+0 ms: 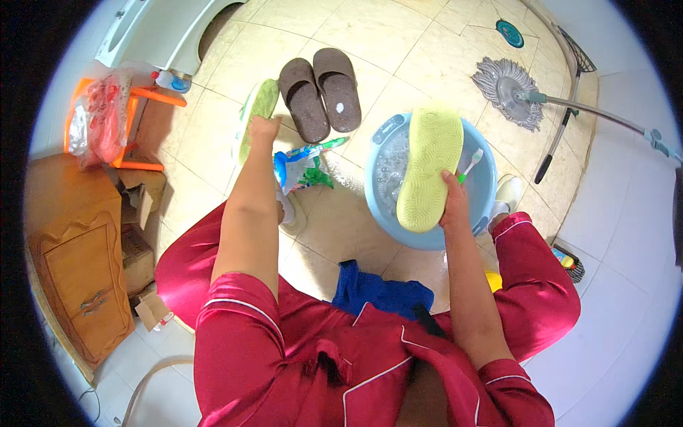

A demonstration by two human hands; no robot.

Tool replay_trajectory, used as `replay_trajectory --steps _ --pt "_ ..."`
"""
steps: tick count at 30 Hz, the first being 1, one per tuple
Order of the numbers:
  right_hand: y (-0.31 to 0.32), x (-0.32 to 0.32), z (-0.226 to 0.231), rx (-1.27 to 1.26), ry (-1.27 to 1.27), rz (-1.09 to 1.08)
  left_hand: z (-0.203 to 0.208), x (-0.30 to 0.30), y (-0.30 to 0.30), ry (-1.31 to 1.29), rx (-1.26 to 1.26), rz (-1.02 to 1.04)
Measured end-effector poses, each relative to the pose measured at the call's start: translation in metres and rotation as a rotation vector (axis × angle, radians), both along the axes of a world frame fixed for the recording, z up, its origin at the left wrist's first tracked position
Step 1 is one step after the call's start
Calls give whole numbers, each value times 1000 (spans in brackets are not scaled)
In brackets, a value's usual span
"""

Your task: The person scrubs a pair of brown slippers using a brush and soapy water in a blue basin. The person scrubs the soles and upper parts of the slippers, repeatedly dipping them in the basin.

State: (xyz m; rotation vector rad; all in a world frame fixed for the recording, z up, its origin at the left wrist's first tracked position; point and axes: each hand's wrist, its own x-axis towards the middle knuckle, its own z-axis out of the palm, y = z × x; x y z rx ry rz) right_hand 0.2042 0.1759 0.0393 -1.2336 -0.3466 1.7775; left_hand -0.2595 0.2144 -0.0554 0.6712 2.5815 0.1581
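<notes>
My right hand (pixel 454 202) grips a pale yellow-green slipper (pixel 435 153) by its edge, patterned sole facing up, above a light blue basin (pixel 373 206). Suds and water (pixel 393 171) show in the basin. A white and green toothbrush (pixel 471 165) sticks out beside my right fingers; whether they hold it too, I cannot tell. Out to the left, my left hand (pixel 265 129) is closed on a second green slipper (pixel 263 101), with its fingertips partly hidden. Close to that hand lies a blue, white and green plastic packet (pixel 302 171) on the tiles.
Two brown slippers (pixel 320 99) stand beyond the packet. A grey mop (pixel 509 92) lies at the far right. On the left are an orange stool (pixel 131 114) with plastic bags and a wooden cabinet (pixel 78 263). A blue cloth (pixel 380 290) lies between my legs.
</notes>
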Motion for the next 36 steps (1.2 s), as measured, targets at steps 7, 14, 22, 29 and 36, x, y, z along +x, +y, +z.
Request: replay_trajectory --steps 7,14,22,29,36 --pt "18 1 -3 -3 14 -1 -6 -21 -6 677 73 48" --pt "27 -21 -11 -31 52 51 -8 -80 -25 -262 491 -85" --pt "26 -26 17 64 164 66 93 -15 13 -1173 857 61" --pt "13 -9 58 171 196 31 143 92 16 -1304 1008 -53" --pt "-1 0 86 273 -12 -42 172 181 3 -1412 1036 -60"
